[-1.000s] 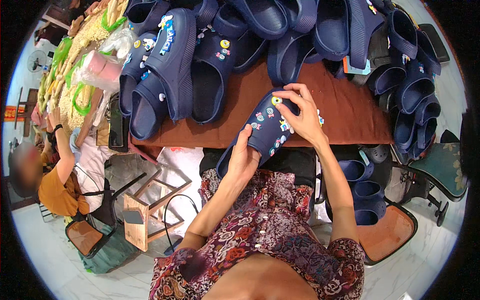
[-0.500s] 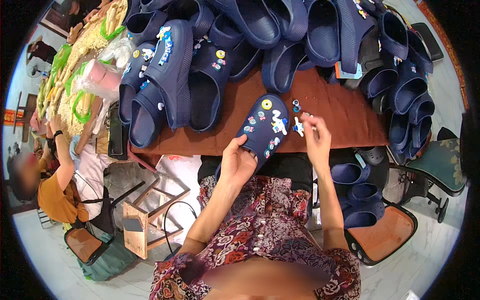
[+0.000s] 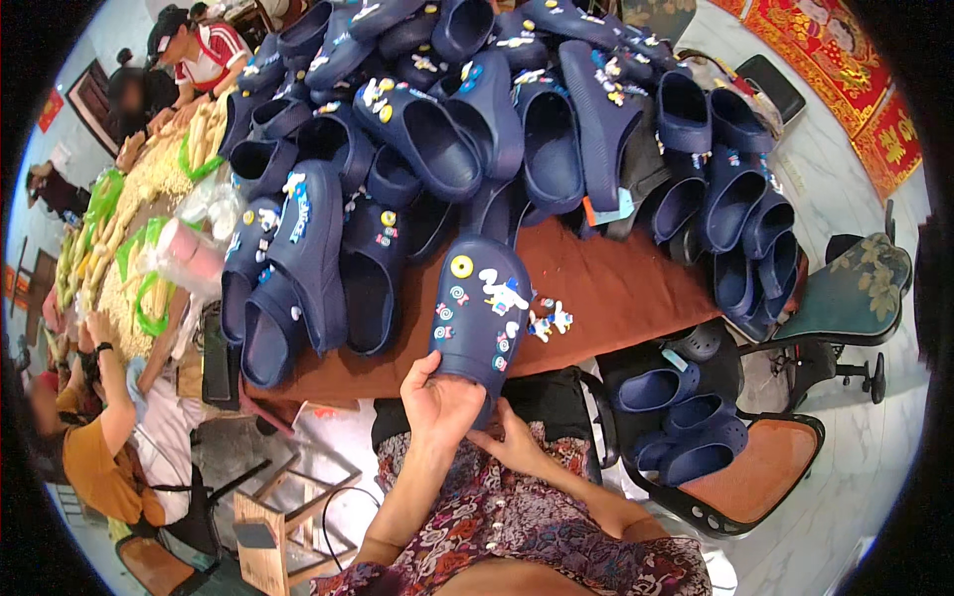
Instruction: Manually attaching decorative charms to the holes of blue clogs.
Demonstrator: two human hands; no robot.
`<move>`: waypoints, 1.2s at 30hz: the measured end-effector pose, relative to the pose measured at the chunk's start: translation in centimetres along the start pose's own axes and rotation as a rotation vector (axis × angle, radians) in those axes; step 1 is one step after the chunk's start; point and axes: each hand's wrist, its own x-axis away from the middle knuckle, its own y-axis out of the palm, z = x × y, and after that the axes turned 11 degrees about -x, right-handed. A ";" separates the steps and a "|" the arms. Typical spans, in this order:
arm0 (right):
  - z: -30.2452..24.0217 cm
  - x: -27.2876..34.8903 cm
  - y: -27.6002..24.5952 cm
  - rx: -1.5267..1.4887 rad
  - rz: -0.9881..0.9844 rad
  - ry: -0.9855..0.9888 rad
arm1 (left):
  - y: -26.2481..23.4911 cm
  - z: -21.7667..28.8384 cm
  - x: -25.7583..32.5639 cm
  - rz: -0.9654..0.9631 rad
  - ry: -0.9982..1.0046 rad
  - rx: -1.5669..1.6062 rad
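Observation:
A navy blue clog (image 3: pixel 467 333) is held toe-away, its top studded with a yellow ring charm, candy-shaped charms and a white character charm. My left hand (image 3: pixel 437 407) grips it at the foot opening, thumb on the near left edge and fingers inside. Low by its heel, my right hand (image 3: pixel 512 442) has its fingers closed on the heel end, partly hidden behind the clog. Just right of the clog, several loose white-and-blue charms (image 3: pixel 552 320) lie on the brown tablecloth (image 3: pixel 626 288).
A heap of navy clogs (image 3: pixel 437 149) covers the table's far side. More clogs (image 3: pixel 696 422) rest at the lower right beside an orange-seated chair (image 3: pixel 760 467). To the left are a wooden stool (image 3: pixel 260 536), a pink roll in plastic (image 3: pixel 191 248) and people around a pale, stringy pile (image 3: pixel 149 209).
My right hand has left the loose charms and come down to the clog's heel. The view has tilted upward, showing more of the heap and another person at the far left.

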 end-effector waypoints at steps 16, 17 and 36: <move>-10.4 -2.3 -8.6 0.017 0.337 -0.463 | 2.1 -3.7 3.4 -0.335 0.566 -0.982; -11.9 -2.5 -9.5 -0.004 0.366 -0.508 | 1.2 -3.4 2.9 -0.364 0.746 -1.169; -30.6 -18.0 -22.2 -0.297 0.653 -0.354 | -10.6 0.0 -5.4 -0.032 1.266 -2.152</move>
